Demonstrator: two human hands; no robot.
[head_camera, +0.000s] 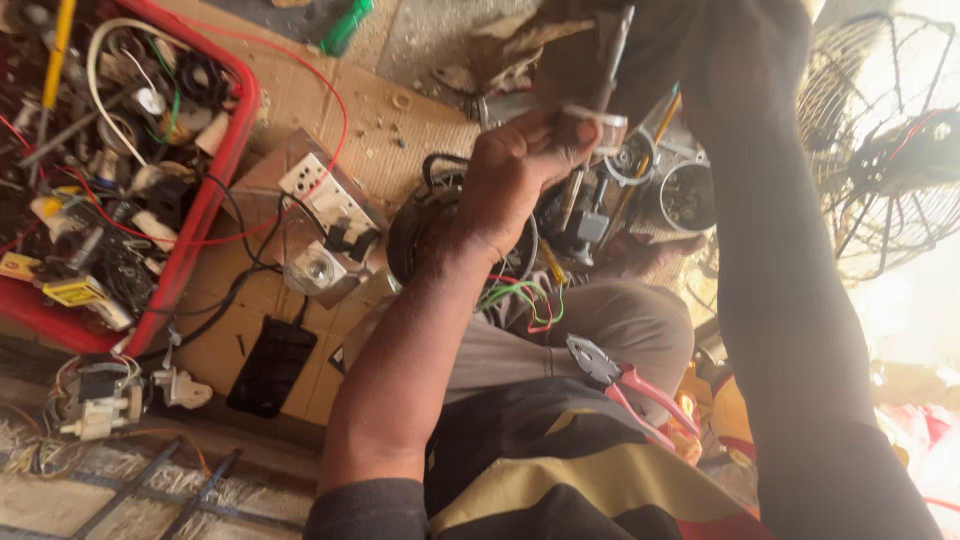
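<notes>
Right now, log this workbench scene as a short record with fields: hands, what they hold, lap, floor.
left hand: raised, fingers closed around a thin metal tool shaft and a small whitish ring
right hand: out of frame; only the dark right arm shows
lap: red-handled pliers lying on the thigh; loose red and green wires nearby
floor left: red crate full of cables and parts, white switch box, black flat device on cardboard
right edge: wire fan guard

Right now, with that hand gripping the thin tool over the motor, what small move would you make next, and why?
Probably steady the tool before pushing: the left hand grips it above the motor, and loose coloured wires hang close below.
</notes>
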